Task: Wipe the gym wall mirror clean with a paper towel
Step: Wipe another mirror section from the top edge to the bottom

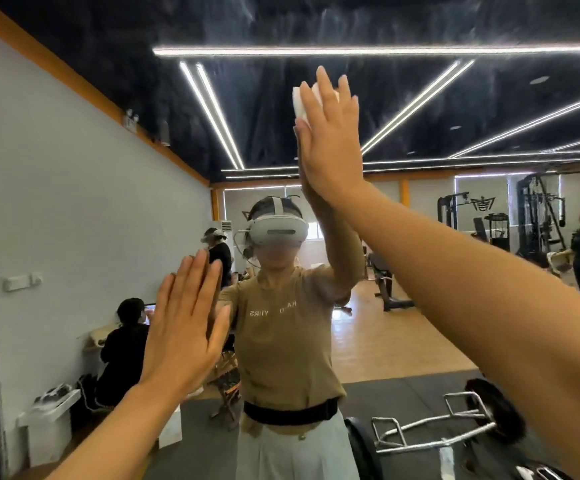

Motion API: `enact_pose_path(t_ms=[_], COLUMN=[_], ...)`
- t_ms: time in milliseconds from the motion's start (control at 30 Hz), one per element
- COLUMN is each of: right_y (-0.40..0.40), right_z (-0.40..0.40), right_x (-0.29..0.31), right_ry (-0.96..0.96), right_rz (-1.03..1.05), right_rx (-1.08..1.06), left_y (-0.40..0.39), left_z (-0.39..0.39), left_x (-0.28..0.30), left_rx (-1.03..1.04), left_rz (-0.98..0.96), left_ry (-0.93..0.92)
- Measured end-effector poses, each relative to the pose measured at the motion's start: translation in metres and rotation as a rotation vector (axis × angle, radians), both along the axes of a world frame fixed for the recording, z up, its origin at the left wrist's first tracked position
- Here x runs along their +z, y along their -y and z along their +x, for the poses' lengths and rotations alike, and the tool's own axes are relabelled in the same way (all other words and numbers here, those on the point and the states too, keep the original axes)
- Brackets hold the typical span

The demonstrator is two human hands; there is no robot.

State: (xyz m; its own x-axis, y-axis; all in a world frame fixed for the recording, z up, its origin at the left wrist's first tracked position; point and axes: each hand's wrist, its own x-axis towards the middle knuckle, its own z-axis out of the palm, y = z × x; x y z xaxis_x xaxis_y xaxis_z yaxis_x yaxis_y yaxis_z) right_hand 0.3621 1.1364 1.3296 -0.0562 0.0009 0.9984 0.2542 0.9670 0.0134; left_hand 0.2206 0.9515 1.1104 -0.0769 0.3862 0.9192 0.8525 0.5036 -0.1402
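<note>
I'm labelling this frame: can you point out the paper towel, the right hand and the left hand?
paper towel [299,102], head view, white edge left of the fingers.
right hand [330,147], head view, back of the hand.
left hand [184,327], head view, back of the hand.

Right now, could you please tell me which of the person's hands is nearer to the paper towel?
Right. The right hand presses the paper towel flat against the mirror, while the left hand rests open on the glass, lower and apart.

A gym, seen in its wall mirror [420,98].
Cable machines [538,216] at two o'clock, weight bench [385,285], what looks like a barbell frame [454,424] at five.
</note>
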Motion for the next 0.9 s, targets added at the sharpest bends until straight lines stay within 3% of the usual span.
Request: enact_pose_path(t_ms=[233,433,567,700,900], right_y=[0.009,0.017,0.019,0.019,0.028], right_z=[-0.017,-0.02,-0.014,-0.013,-0.029], right_x=[-0.072,-0.188,-0.22,-0.19,-0.064], right_ry=[-0.017,0.148,0.266,0.289,0.217], right_rz=[0.072,0.177,0.258,0.274,0.314], right_rx=[0.085,0.117,0.08,0.081,-0.019], left_y=[-0.005,-0.006,-0.002,0.003,0.025], left_z=[-0.008,-0.008,-0.008,-0.008,-0.019], left_x=[-0.002,-0.002,-0.002,-0.001,0.013], left_rx=[0.045,0.024,-0.008,-0.06,-0.032], left_rz=[0.039,0.036,0.021,0.012,0.113], left_ry=[-0.066,-0.049,-0.038,-0.032,-0.012])
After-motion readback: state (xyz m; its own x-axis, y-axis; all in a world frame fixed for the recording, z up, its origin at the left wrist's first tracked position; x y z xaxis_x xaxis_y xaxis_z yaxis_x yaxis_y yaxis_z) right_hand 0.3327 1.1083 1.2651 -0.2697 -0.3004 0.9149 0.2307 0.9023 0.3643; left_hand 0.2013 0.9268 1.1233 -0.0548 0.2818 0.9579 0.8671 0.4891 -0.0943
